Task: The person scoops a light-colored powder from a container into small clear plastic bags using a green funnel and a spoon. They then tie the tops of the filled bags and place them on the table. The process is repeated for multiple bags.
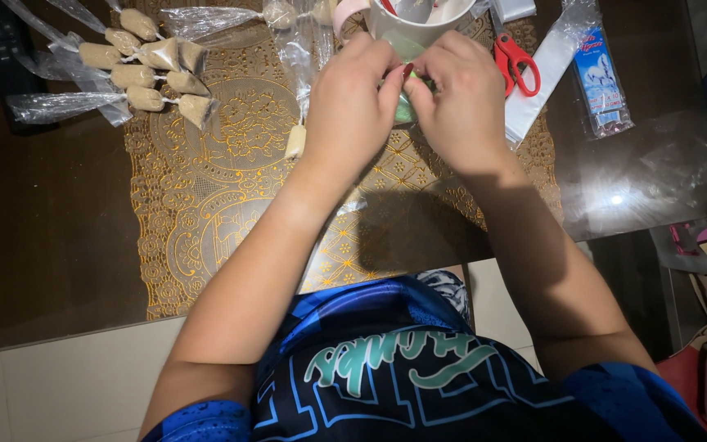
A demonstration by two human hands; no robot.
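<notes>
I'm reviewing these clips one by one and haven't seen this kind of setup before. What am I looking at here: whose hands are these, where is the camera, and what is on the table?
There is no machine here. One camera, worn on a person's head, looks down, so the two bare arms coming up from the bottom are that person's own. The left hand and the right hand meet in the middle, pinching a small greenish item between the fingertips; it is mostly hidden, so I cannot tell what it is.

They work over a gold patterned mat on a dark glass table. At upper left lies a cluster of small beige pieces tied in clear plastic wraps, with one more wrapped piece beside the left hand. Behind the hands stands a white mug. To the right lie red-handled scissors and a packet of clear plastic sleeves.
</notes>
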